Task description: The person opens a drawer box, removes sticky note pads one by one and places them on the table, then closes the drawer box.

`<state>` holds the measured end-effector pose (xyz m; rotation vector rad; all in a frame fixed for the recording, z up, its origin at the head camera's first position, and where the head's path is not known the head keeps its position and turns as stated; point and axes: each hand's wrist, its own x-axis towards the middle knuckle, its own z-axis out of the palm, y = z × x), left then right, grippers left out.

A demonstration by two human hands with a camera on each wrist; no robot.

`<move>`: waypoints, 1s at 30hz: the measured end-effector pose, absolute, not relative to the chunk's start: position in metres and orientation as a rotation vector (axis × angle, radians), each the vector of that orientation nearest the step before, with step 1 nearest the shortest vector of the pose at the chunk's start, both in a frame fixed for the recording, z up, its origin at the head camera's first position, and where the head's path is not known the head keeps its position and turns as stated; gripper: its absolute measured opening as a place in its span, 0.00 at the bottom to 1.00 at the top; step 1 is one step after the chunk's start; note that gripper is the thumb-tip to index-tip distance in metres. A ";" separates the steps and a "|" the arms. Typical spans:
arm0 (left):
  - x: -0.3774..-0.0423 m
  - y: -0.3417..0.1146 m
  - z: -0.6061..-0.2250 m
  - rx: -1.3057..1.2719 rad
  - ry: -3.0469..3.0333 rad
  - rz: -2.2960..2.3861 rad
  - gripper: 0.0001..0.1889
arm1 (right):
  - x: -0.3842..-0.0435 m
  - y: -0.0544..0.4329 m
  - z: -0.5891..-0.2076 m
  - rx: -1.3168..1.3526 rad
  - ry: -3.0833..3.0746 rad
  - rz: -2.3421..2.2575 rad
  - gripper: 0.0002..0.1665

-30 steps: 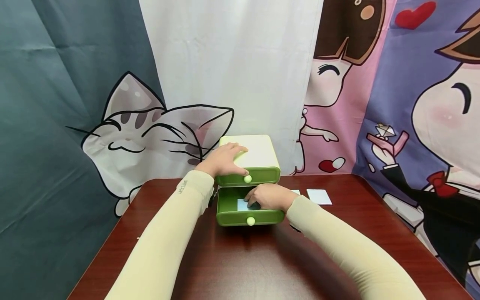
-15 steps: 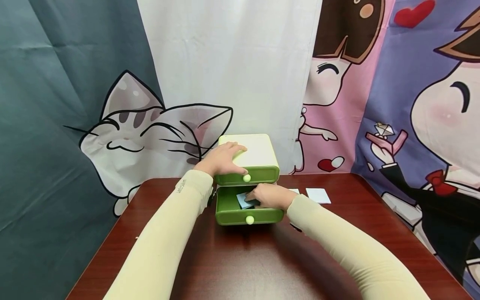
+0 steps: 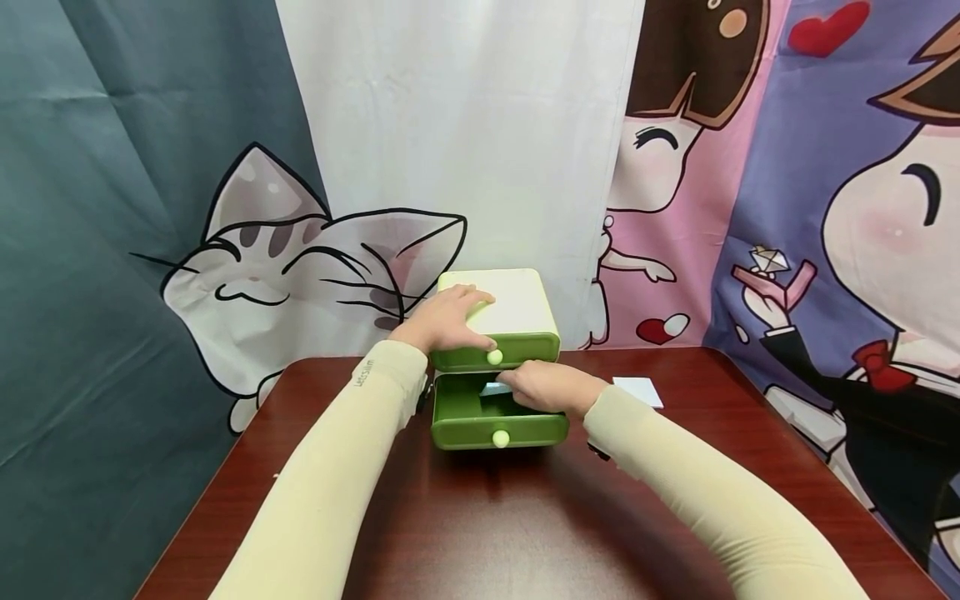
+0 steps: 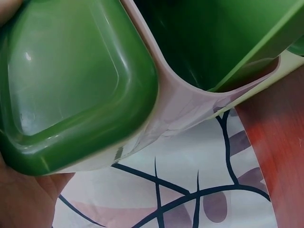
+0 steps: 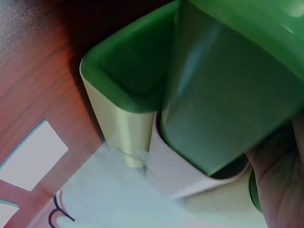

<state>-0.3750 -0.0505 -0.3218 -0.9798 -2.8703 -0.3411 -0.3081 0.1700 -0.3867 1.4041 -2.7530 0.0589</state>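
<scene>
A small three-tier cabinet (image 3: 525, 300) with green drawers and pale round knobs stands at the back of the table. My left hand (image 3: 446, 318) holds the cabinet's top left corner, its fingers spread on the lid and thumb over the front edge by the upper knob. The middle drawer (image 3: 457, 433) is pulled out. Inside it, my right hand (image 3: 555, 387) pinches a light blue paper pad (image 3: 493, 389), which is tilted up above the drawer floor. The right fingertips are partly hidden. In the right wrist view the drawer's side (image 5: 237, 90) covers the pad.
To the right of the cabinet a white square paper pad (image 3: 637, 392) lies on the brown table (image 3: 480, 533). The right wrist view shows another white pad (image 5: 7, 211) beside it. A printed cartoon curtain (image 3: 525, 133) hangs right behind the cabinet.
The light blue pad has gone from lying flat on the drawer floor to tilted up in my right fingers. The right hand has risen slightly and shifted right. My left hand stays put.
</scene>
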 end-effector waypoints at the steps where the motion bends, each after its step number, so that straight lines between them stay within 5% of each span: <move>1: -0.375 -0.050 -0.322 -0.978 -2.870 -0.342 0.46 | -0.308 0.172 -0.385 1.399 -2.764 0.081 0.05; 30: -0.373 -0.051 -0.320 -0.977 -2.874 -0.334 0.47 | -0.271 0.245 -0.353 1.194 -2.468 0.421 0.18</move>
